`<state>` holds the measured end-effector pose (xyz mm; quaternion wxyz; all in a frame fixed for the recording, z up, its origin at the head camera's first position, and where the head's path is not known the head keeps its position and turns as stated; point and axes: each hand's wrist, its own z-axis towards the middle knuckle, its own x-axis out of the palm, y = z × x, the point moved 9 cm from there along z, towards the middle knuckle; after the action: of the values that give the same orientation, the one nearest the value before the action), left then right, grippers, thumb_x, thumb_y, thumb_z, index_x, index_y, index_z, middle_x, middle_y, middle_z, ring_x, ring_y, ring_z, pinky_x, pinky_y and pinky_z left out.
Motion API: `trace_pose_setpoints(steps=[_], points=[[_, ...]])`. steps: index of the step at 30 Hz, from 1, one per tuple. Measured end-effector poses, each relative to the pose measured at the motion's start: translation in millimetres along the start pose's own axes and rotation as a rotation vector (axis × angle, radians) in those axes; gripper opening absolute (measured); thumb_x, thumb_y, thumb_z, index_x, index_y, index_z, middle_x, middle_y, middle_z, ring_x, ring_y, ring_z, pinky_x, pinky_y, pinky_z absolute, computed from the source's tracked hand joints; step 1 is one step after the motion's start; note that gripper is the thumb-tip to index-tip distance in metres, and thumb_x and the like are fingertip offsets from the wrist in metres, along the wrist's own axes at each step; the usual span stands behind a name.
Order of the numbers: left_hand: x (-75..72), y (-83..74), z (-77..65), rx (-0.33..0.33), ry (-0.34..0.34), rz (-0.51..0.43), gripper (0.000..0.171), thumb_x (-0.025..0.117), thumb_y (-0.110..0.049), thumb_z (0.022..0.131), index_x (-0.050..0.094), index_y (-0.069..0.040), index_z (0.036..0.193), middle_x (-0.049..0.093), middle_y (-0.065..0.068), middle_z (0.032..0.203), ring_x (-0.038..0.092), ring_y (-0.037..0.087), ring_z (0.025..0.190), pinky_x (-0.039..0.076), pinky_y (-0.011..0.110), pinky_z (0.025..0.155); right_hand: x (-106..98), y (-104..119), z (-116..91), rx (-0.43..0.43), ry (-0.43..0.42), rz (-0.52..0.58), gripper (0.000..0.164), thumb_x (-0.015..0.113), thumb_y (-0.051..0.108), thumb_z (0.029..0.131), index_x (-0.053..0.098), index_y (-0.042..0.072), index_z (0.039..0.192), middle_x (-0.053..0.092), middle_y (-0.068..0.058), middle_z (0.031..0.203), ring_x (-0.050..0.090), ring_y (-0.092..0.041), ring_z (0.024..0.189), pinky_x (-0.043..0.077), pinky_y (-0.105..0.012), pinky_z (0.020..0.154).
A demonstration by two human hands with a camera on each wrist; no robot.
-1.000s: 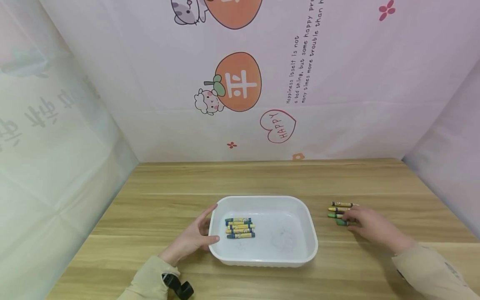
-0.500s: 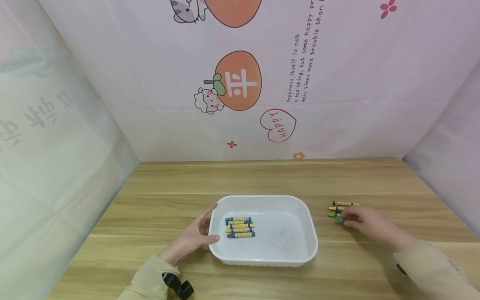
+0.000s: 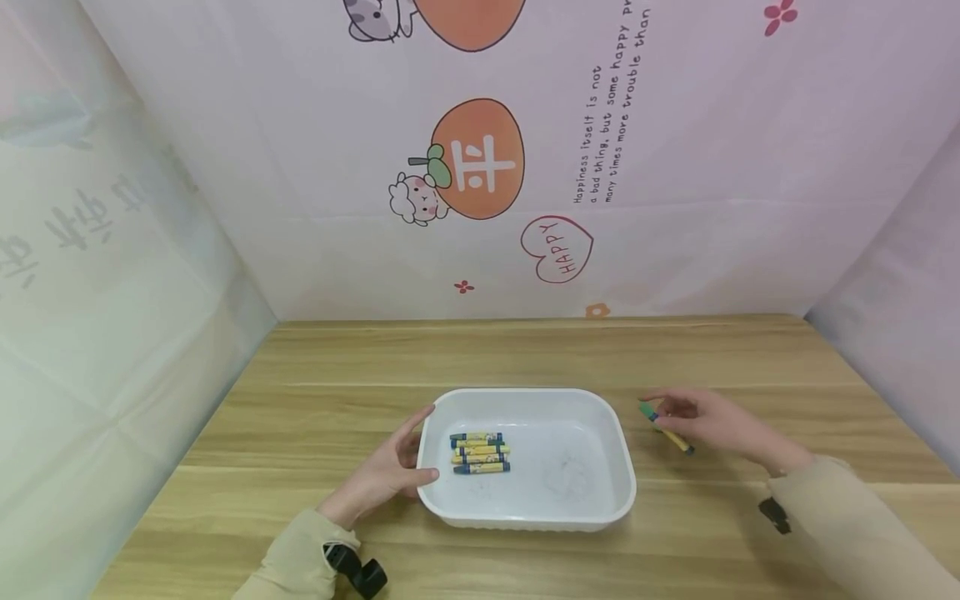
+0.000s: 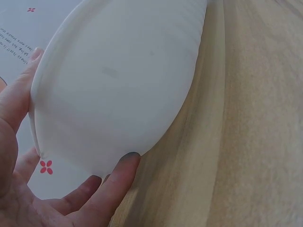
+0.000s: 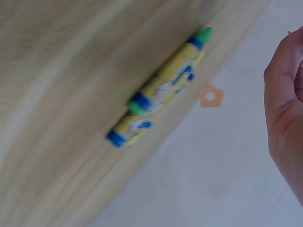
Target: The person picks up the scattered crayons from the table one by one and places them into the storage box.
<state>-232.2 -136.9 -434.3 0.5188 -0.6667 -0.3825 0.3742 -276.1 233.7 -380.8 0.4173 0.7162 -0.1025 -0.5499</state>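
A white plastic tray (image 3: 551, 492) stands in the middle of the table, with a small row of crayons (image 3: 481, 454) lying side by side in its left half. My left hand (image 3: 386, 471) holds the tray's left end, the thumb at the rim; the left wrist view shows its fingers (image 4: 120, 175) against the outer wall. To the right of the tray, my right hand (image 3: 697, 421) pinches a green-tipped crayon (image 3: 678, 440), slanted beneath the thumb. At least two crayons (image 5: 165, 71) appear bundled and blurred in the right wrist view, where part of the hand shows at the right edge.
The wooden table (image 3: 337, 358) ends at a printed cloth wall (image 3: 337, 250) at the back, with cloth at both sides. A black strap piece (image 3: 360, 571) hangs at the left wrist.
My right hand has moved up and left with the green-tipped crayon, which turned from level to slanted. The other crayons there have dropped out of the head view. The left hand has stayed put.
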Motion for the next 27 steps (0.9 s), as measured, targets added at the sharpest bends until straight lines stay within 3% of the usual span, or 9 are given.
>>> trace_pose_setpoints(steps=[7,14,21,27], points=[[-0.4,0.1,0.3,0.002,0.001,0.007,0.09,0.069,-0.004,0.083,0.013,-0.015,0.153,0.029,0.033,0.144,0.057,0.03,0.108,0.06,0.04,0.073,8,42,15,-0.022,0.065,0.066,0.042,0.058,0.022,0.094,0.052,0.004,0.131,0.059,-0.015,0.095,0.05,-0.009,0.062,0.046,-0.024,0.049],[-1.9,-0.2,1.2,0.002,-0.002,0.021,0.089,0.069,-0.005,0.084,0.013,-0.017,0.153,0.03,0.031,0.144,0.056,0.031,0.111,0.059,0.039,0.074,28,94,47,-0.04,0.109,-0.01,0.033,0.061,0.019,0.092,0.059,0.011,0.124,0.063,-0.006,0.097,0.057,-0.014,0.077,0.055,-0.026,0.063],[-3.5,1.8,0.6,-0.002,-0.008,0.016,0.089,0.069,-0.004,0.084,0.014,-0.018,0.153,0.03,0.031,0.144,0.056,0.032,0.111,0.059,0.039,0.074,76,155,80,-0.197,0.236,-0.151,0.024,0.064,0.013,0.089,0.065,0.016,0.113,0.065,0.005,0.094,0.059,-0.01,0.087,0.053,-0.025,0.071],[-3.6,1.7,0.2,-0.011,-0.019,0.033,0.089,0.07,-0.008,0.084,0.015,-0.018,0.153,0.033,0.03,0.143,0.056,0.033,0.112,0.059,0.039,0.074,123,173,100,-0.184,0.363,-0.218,0.019,0.065,0.012,0.089,0.067,0.017,0.107,0.062,0.007,0.09,0.057,-0.011,0.086,0.052,-0.025,0.073]])
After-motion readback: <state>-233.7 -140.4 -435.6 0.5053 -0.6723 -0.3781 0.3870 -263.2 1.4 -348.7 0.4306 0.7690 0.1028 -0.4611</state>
